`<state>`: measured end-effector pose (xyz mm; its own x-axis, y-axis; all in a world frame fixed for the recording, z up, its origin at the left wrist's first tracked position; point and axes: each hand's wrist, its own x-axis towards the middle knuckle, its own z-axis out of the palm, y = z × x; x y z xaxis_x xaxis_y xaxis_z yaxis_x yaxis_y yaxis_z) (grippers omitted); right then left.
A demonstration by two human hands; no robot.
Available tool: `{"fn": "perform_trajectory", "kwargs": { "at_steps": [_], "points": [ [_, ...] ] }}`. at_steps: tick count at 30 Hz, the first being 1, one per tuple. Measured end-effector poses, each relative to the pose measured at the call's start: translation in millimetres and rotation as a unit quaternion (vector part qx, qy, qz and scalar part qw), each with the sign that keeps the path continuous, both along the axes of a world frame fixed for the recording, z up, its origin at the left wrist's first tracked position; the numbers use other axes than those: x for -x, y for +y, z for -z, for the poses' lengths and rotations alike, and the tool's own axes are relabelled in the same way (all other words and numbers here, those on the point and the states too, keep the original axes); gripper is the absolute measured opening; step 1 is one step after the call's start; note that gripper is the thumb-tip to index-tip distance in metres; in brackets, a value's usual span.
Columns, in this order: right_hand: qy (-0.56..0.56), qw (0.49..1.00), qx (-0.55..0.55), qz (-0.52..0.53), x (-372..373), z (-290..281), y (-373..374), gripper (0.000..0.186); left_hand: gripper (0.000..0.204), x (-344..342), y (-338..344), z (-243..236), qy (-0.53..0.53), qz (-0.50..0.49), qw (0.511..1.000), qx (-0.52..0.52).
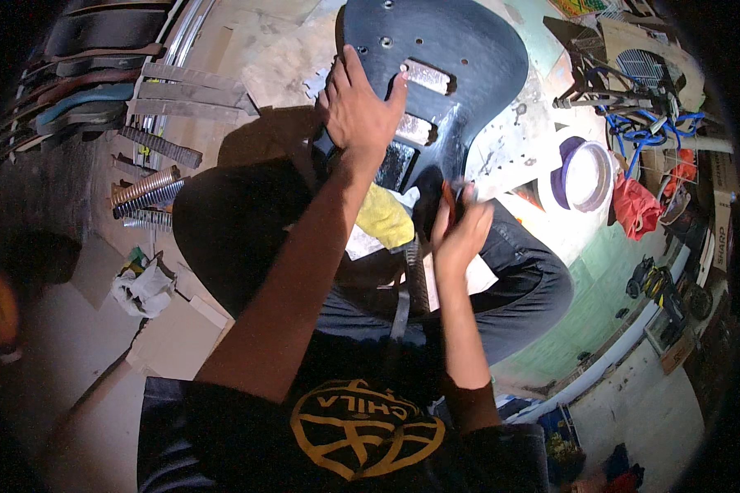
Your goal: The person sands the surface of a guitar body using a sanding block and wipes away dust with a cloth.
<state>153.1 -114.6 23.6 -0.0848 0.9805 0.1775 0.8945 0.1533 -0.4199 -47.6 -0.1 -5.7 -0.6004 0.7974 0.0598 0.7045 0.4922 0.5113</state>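
A black electric guitar body (pixel 485 74) with light rectangular cavities lies across my crossed legs. My left hand (pixel 359 107) rests on its left side, fingers spread and thumb beside the upper cavity. My right hand (pixel 463 230) is closed, slightly blurred, round a small orange and dark object (pixel 448 197) at the lower right edge of the body. A yellow cloth (pixel 384 215) with white material beneath it lies in my lap between my forearms, partly hidden.
At the right stand a purple-and-white container (pixel 585 174), blue cables (pixel 637 135) and a red crumpled bag (pixel 637 205). Guitar-neck-like pieces (pixel 90 94) and ridged strips (pixel 144 193) are at the left. A white rag (pixel 144 287) and cardboard (pixel 177 341) lie at lower left.
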Motion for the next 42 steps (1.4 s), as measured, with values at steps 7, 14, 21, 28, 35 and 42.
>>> {"fn": "perform_trajectory", "kwargs": {
  "at_steps": [7,14,21,28,35,42],
  "points": [
    [0.095,0.995,-0.009,0.004,-21,29,-74,0.059,0.087,1,3,-4,-0.003,0.007,1.000,-0.013],
    [0.075,0.997,-0.011,0.019,-2,-4,-62,0.026,0.089,1,2,-5,-0.019,0.005,1.000,-0.004],
    [0.006,0.999,-0.004,0.047,7,0,2,0.040,0.091,0,-11,6,-0.007,0.004,1.000,0.009],
    [-0.004,0.999,-0.002,0.044,8,1,-8,0.040,0.090,0,4,-4,0.018,0.006,1.000,-0.004],
    [0.074,0.997,-0.011,0.013,6,-3,-51,0.052,0.089,3,-2,-5,0.053,0.008,0.998,-0.014],
    [0.025,0.999,-0.011,0.016,11,-5,20,0.039,0.094,-2,-1,-5,0.014,0.006,1.000,-0.007]
  ]
}}
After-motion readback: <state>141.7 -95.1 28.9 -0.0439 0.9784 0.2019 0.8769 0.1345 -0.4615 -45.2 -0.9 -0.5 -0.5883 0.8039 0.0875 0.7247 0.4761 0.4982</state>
